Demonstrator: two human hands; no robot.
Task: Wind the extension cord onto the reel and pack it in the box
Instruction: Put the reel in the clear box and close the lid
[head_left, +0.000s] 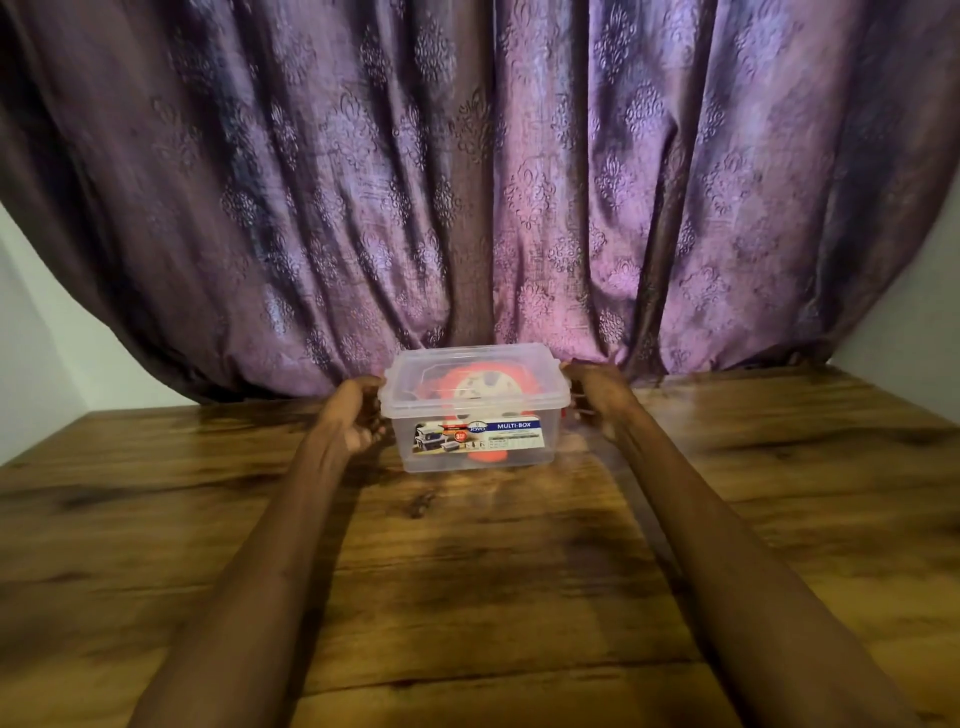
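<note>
From my remote seat, I am watching a clear plastic box (475, 415) sitting lidded on a wooden table (519, 571), toward 12 o'clock from the person, just in front of a purple patterned curtain (467, 182) hanging behind it. The orange and white reel (470, 391) is lying inside, showing through the lid (470, 371) and the walls, with a printed label (480, 435) reading MULTI-BOX facing me. The left hand (358, 415) is cupping the box's 9 o'clock end, fingers curling round the rim. The right hand (597, 397) is gripping the 3 o'clock end, fingers folding at the lid's edge. Both forearms are stretching across the tabletop toward it.
</note>
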